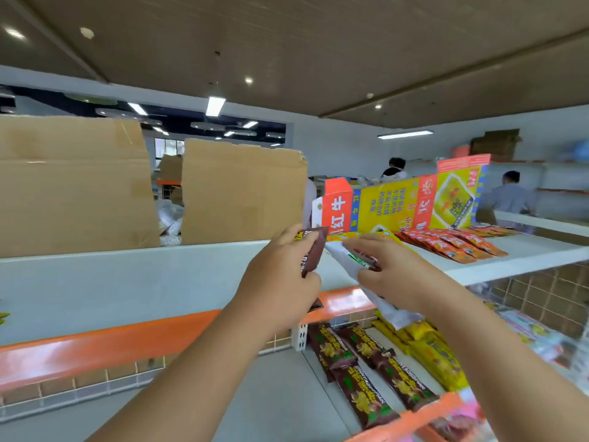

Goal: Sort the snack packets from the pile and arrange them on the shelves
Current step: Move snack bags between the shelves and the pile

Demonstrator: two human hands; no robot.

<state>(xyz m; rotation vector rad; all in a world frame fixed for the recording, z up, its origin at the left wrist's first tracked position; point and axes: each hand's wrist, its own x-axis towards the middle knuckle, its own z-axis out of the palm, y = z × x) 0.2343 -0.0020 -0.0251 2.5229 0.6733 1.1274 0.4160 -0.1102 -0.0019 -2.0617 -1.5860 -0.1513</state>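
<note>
Two white, orange-edged shelves (526, 250); left fingers (287, 237) grip a brown packet (315, 254), right fingers (366, 242) pinch a white packet (342, 261).

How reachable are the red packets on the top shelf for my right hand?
Probably yes: the red packets lie open near the shelf front, but the right hand grips a white packet.

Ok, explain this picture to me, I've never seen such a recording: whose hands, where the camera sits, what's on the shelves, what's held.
There is no machine: a person wears one wide-angle camera on the head, so you look out over their own arms. The left hand grips a brown snack packet; the right hand pinches a white packet. The top shelf carries red packets and a yellow printed carton; the shelf below holds brown packets and yellow packets.
</note>
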